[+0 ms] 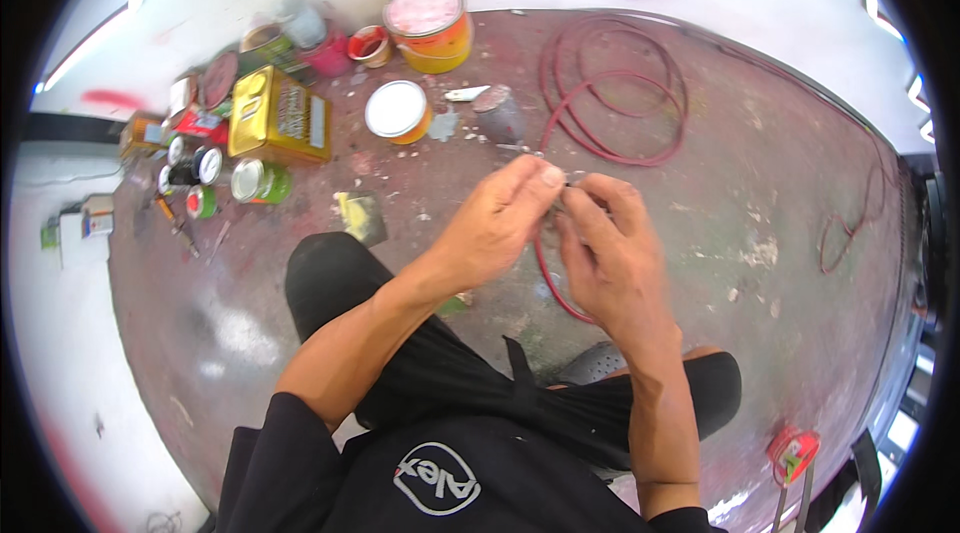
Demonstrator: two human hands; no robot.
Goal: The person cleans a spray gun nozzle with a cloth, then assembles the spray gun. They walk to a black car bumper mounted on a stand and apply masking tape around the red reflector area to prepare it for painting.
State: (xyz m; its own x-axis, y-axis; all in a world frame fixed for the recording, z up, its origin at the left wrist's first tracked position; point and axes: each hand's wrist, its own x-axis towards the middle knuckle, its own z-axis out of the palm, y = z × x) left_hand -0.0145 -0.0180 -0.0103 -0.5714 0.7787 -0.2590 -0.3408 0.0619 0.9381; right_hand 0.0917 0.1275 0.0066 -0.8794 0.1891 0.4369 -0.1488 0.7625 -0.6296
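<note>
My left hand (500, 220) and my right hand (618, 248) meet above the floor in front of me. Both are closed, thumbs and fingers pinched together at the tips. A small dark bit shows between the fingertips, too small and too covered to name. A red hose (549, 283) curves out from beneath the hands and passes under my right wrist. Its coil (668, 148) lies on the floor just beyond them. Whether the fingers grip the hose's end cannot be seen.
Paint-stained floor (720, 263) surrounds my bent legs. At the far left stand a yellow rectangular can (275, 118), a large orange-yellow bucket (440, 43), a white-lidded tub (397, 111) and several smaller tins. A putty-smeared board (362, 220) lies left of my hands. A red container (793, 453) is at the lower right.
</note>
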